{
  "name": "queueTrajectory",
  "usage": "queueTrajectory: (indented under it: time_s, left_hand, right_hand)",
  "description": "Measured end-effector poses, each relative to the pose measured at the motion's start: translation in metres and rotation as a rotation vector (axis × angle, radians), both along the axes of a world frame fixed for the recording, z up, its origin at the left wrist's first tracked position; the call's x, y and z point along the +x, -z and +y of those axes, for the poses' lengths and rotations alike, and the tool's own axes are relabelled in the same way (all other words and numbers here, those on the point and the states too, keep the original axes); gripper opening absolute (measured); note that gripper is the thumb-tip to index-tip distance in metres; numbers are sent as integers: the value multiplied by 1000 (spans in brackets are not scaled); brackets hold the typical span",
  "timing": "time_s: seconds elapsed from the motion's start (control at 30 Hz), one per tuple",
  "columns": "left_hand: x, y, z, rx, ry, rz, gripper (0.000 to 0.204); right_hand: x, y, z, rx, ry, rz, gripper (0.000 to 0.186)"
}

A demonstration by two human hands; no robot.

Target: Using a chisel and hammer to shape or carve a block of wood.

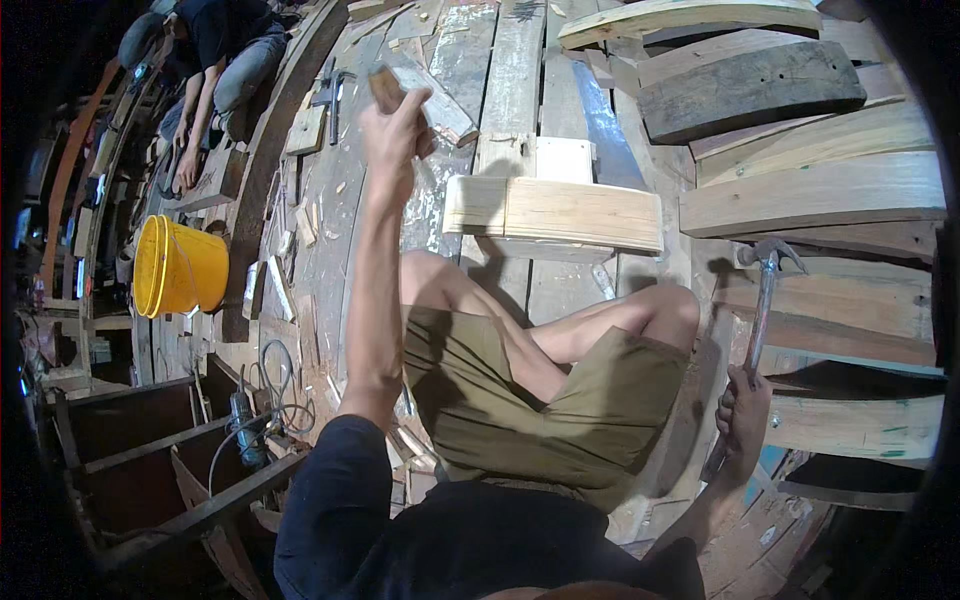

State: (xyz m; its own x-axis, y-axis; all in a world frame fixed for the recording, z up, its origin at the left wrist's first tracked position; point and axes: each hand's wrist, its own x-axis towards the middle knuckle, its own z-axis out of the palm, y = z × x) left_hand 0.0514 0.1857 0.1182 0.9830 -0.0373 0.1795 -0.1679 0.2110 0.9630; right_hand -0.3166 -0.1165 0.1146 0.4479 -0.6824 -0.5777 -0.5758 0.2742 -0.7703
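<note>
Here's the left hand, high over the plank floor, its grip folded firmly round a brown wooden piece; the fist hides much of it, but one end pokes out above the thumb side. And over on the right, low beside the knee, the right hand has its fingers wrapped tight on the shaft of a claw hammer, the steel head up and away from the body, in front of the stacked curved timbers. Between the two, the person sits cross-legged in olive shorts, and just ahead of the shins there's a pale curved wooden block lying crosswise, neither hand touching it. Up at the top of the stack, a dark weathered block stands out from the lighter wood. Out to the left, a yellow bucket lies tipped toward us, a corded power tool sits below it by a wooden frame, and beyond, a co-worker bends with both hands down near a beam.
</note>
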Motion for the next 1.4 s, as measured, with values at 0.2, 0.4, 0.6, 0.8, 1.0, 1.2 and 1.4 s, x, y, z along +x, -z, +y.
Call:
queueTrajectory:
  time_s: [0.2, 0.4, 0.6, 0.8, 1.0, 1.2, 1.4]
  left_hand:
    - [-69, 17, 90, 449, -114, 242, 24]
    - [-134, 30, 128, 333, -184, 351, 29]
    - [-176, 42, 153, 236, -332, 350, 29]
    - [-197, 46, 137, 49, -389, 376, 28]
    - [-204, 39, 119, 73, -348, 327, 27]
    - [-206, 32, 109, 163, -393, 330, 24]
    - [-198, 35, 98, 163, -331, 285, 28]
  right_hand:
    - [-27, 30, -12, -218, -22, 100, 25]
    - [-73, 104, -44, -669, -266, 194, 21]
    - [-84, 149, -35, -861, -238, 188, 36]
    - [-66, 176, -28, -902, -155, 273, 32]
    - [-77, 236, -39, -998, -153, 331, 36]
    - [-73, 264, -13, -865, -39, 342, 28]
    - [-90, 277, -18, -944, -106, 396, 29]
